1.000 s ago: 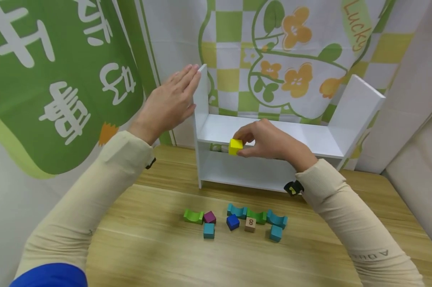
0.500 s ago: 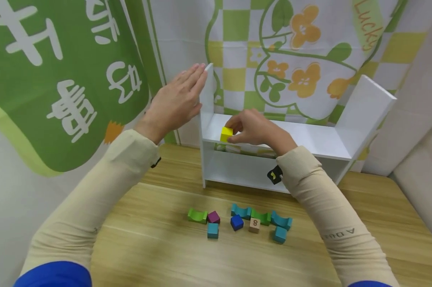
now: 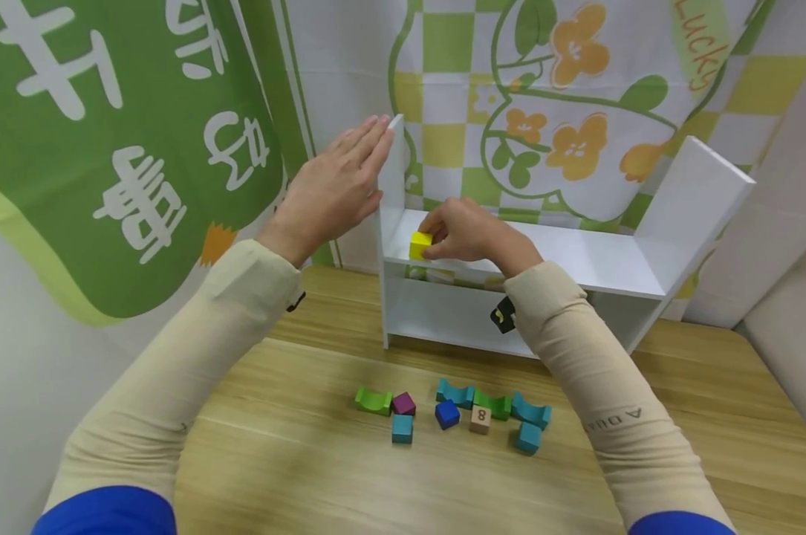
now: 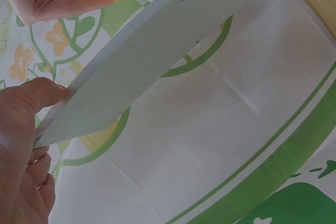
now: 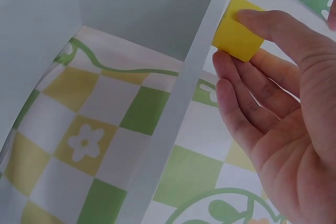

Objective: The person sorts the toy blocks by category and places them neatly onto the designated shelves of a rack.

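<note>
A yellow cube (image 3: 419, 246) is pinched between the thumb and fingers of my right hand (image 3: 471, 232). It is at the left end of the white shelf unit's upper board (image 3: 583, 256), by the board's front edge. In the right wrist view the yellow cube (image 5: 236, 32) overlaps that edge, thumb on one face and fingertips below. My left hand (image 3: 332, 189) holds the top of the left side panel (image 3: 393, 167). In the left wrist view the panel (image 4: 126, 59) passes between the thumb and the fingers.
On the wooden table (image 3: 296, 461) in front of the shelf lie a green arch block (image 3: 374, 402), a purple cube (image 3: 404, 404), a blue cube (image 3: 447, 414), a wooden cube marked 8 (image 3: 480, 420), two teal cubes and more arch blocks. A printed curtain (image 3: 443, 44) hangs behind.
My right hand has carried the yellow cube left and up, from in front of the shelf to the upper board's left end. My left hand stays at the side panel.
</note>
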The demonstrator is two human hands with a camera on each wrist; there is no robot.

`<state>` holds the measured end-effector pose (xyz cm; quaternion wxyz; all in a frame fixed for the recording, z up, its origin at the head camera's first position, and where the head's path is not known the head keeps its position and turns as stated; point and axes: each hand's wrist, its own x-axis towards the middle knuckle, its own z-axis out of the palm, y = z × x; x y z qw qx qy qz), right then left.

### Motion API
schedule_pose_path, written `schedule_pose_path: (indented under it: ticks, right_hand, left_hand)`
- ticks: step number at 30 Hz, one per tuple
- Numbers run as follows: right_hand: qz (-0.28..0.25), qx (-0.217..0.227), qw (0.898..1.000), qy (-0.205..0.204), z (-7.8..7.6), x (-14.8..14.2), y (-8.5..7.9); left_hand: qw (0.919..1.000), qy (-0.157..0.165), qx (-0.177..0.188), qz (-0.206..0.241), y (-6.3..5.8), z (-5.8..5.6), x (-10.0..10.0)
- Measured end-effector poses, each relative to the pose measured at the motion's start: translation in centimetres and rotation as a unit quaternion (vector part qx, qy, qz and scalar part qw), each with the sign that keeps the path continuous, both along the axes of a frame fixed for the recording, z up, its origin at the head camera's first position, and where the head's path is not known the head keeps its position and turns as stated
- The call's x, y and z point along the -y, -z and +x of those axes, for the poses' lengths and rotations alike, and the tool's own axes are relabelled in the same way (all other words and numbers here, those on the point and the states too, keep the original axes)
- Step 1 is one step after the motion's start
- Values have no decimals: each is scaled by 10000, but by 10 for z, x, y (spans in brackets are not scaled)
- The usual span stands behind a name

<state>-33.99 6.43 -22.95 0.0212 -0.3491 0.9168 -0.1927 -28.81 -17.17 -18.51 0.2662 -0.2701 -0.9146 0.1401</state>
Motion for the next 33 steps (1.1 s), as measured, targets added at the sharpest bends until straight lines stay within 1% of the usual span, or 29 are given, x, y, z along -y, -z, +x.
schedule_pose_path:
  ticks: [4, 10, 15, 19, 24, 29, 33]
  right_hand:
    - [-15, 35, 10000, 13, -1, 0, 1]
    - [60, -125, 9998, -106, -2, 2, 2]
    - [270, -189, 9994, -69, 2, 0, -4]
    - [270, -332, 9991, -45, 9, -2, -13]
    - [138, -569, 9981, -211, 22, -7, -24]
    - [87, -828, 9951, -541, 37, -11, -30]
    - [84, -1009, 9911, -859, 50, -16, -28]
  left_hand:
    - [10000, 34, -1, 53, 0, 1, -1]
    - [10000, 26, 17, 41, -1, 1, -1]
    - [10000, 6, 19, 33, -1, 1, -1]
    - [10000, -16, 29, 3, -1, 0, -1]
    - [10000, -46, 75, -42, -2, 0, 0]
    - [10000, -40, 32, -44, -1, 1, 0]
    - [10000, -31, 19, -39, -1, 2, 0]
